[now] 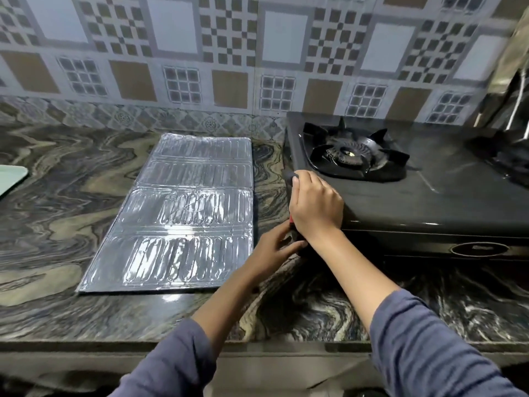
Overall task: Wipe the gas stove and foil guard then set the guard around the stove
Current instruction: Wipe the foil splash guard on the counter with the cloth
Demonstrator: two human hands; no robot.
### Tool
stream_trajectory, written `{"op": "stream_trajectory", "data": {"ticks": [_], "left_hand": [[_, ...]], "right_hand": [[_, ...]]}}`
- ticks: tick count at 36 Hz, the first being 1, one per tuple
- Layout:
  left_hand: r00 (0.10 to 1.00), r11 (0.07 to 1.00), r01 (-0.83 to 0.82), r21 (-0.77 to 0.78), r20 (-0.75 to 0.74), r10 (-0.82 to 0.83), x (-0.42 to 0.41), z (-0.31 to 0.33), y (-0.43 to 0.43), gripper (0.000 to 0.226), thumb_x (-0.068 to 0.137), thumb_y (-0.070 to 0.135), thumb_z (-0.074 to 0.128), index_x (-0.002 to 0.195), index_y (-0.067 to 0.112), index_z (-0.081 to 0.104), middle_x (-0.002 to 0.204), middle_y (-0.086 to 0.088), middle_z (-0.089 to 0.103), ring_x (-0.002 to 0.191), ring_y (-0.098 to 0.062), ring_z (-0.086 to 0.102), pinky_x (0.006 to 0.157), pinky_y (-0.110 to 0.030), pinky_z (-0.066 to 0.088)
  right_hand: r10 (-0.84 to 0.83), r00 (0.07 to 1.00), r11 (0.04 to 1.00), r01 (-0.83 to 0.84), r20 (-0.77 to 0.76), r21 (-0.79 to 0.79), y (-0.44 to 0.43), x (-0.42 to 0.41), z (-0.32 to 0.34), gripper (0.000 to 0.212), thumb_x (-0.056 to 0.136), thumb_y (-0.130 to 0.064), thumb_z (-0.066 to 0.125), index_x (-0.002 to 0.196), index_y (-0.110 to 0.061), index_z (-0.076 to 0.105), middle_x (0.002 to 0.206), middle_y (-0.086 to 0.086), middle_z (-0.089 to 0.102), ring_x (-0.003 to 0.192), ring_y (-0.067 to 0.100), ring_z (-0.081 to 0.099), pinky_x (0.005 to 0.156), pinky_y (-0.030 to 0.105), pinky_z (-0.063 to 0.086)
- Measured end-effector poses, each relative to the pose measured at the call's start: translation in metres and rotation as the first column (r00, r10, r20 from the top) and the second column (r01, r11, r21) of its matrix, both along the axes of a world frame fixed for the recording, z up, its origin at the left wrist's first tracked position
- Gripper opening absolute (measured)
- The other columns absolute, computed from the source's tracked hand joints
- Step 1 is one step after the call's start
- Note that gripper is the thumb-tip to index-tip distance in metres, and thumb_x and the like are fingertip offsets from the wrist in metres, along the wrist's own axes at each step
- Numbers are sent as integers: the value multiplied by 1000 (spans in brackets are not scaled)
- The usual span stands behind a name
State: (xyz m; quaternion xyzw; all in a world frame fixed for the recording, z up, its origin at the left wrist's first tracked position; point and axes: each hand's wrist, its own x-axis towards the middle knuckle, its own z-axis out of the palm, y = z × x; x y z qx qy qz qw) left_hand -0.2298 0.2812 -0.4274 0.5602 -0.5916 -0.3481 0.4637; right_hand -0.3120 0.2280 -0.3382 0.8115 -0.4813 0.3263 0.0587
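A black gas stove [446, 193] stands on the right of the marble counter, its left burner [355, 153] with a black pan support in view. The silver foil guard [183, 213] lies flat and folded on the counter to the stove's left. My right hand [315, 206] rests on the stove's left front corner, pressing a dark grey cloth [290, 176] whose tip shows past my fingers. My left hand [273, 249] is just below it at the stove's left side, fingers pinched on a dark, red-edged part of the cloth [292, 227].
The marble counter [71, 181] runs left to a pale green tray [11, 176] at the far left edge. A tiled wall [229, 53] stands behind. A second burner [512, 161] and dark shiny objects sit at the far right. The counter's front edge [114, 346] is near me.
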Motion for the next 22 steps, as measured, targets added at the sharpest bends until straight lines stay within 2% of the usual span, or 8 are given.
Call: {"op": "stream_trajectory", "data": {"ticks": [4,8,11,14,22], "left_hand": [[997,1000,6,4,82,-6,26,3,-7,28,93,18,53,118,9,60,114,6,63,106,-2,57,91,-20,45],[993,999,-37,40,117,32,86,10,-15,40,93,27,52,129,11,54,130,-4,59,120,-12,55,105,-31,43],[975,994,-99,52,205,87,145,16,-23,44,93,29,51,135,17,47,138,0,51,129,-11,46,110,-28,36],[933,979,-193,67,320,162,208,15,-34,47,93,31,50,138,18,42,140,4,45,132,-10,39,109,-24,27],[780,920,-379,96,569,262,331,-14,-63,53,94,25,48,140,4,34,150,-14,32,142,-25,26,115,-30,17]], "right_hand": [[54,998,997,-51,-36,64,-7,25,14,29,99,-26,31,103,-10,55,104,9,65,90,33,63,65,33,33],[47,999,991,-46,-4,128,-21,66,18,30,100,-27,29,107,-10,53,109,9,64,94,34,62,68,36,37],[22,998,980,-32,52,197,-36,99,15,30,100,-26,28,110,-10,52,111,11,62,95,37,60,66,36,32],[-35,993,964,3,115,266,-54,132,6,31,100,-26,27,111,-9,51,114,12,60,98,38,58,67,36,28],[-126,986,916,75,106,394,-111,204,-44,31,101,-25,25,105,-5,48,112,15,59,96,39,56,75,43,38]]}}
